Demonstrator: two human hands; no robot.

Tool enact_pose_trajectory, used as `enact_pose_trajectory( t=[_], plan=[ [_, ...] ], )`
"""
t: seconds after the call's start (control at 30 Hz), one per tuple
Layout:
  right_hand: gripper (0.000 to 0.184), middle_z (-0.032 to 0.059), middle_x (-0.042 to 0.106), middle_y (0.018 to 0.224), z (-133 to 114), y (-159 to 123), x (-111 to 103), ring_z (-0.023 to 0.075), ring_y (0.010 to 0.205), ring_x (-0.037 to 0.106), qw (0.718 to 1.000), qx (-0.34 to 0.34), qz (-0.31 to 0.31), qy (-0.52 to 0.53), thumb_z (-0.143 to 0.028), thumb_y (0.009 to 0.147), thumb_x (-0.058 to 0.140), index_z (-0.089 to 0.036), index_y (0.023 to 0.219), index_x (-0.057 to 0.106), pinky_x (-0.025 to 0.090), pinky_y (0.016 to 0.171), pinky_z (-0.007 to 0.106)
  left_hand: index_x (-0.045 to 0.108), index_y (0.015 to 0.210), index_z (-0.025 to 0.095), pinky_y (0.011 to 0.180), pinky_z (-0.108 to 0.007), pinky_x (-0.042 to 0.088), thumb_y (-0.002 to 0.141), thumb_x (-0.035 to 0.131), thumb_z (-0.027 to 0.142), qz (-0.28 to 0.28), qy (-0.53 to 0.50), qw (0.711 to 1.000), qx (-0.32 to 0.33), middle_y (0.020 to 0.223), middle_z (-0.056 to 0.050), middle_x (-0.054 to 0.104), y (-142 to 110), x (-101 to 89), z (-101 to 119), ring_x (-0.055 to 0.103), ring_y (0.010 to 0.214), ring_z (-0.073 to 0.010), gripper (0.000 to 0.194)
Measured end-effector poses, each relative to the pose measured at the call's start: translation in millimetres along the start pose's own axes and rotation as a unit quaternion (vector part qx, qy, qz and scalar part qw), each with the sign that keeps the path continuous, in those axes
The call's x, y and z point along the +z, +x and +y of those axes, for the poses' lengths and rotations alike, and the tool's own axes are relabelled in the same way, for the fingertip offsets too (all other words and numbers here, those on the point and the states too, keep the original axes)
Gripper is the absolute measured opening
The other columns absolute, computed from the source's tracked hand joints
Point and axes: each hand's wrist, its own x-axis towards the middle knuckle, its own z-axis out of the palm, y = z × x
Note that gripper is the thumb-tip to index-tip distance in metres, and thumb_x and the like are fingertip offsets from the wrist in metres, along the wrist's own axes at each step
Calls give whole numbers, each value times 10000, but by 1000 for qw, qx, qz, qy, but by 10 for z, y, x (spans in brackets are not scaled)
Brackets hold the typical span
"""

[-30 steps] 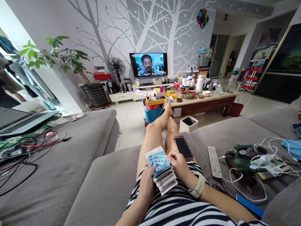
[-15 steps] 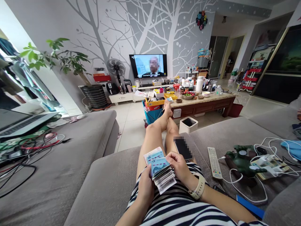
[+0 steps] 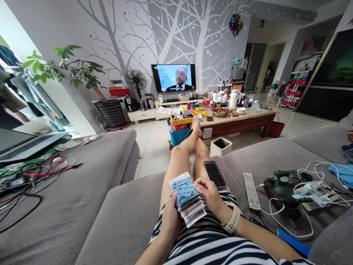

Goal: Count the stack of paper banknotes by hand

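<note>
Above my lap, a stack of banknotes (image 3: 185,192) is fanned out, with blue notes on top and folded pale edges below. My left hand (image 3: 170,215) is closed round the stack's left side, its thumb on the front. On the upper right corner of the top blue note, the thumb and fingers of my right hand (image 3: 208,193) pinch the paper. A pale watch (image 3: 232,220) is on the right wrist. Just beyond that hand, a dark phone (image 3: 214,173) lies on my right thigh, its screen partly blurred out.
A remote control (image 3: 251,191) and a dark green figure (image 3: 284,187) lie on the sofa at right, among white cables and a power strip (image 3: 317,195). Tangled cables and a laptop (image 3: 30,145) are at left. My feet rest on the cluttered coffee table (image 3: 234,127); a white bin (image 3: 221,147) stands before it.
Both hands and the banknotes stay almost where they were. The picture on the television has changed slightly.
</note>
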Motion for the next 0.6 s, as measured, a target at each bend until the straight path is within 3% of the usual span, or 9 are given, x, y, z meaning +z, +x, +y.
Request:
enact_pose_trajectory(
  t=[0.3,0.6],
  plan=[
    [254,-41,430,612,-9,-2,-4,104,557,344,1000,5,0,1,-389,830,613,-171,707,575,280,520,237,736,810,149,784,-288,534,728,598,364,-20,-29,999,-11,864,-65,755,-4,-3,-6,693,834,-213,269],
    [302,-49,420,573,-55,-42,24,96,517,337,1000,8,1,0,-437,826,616,-177,682,564,260,500,239,741,805,140,720,-264,539,747,602,334,23,-2,1000,-11,813,-65,754,-42,22,26,695,779,-203,247]
  ],
)
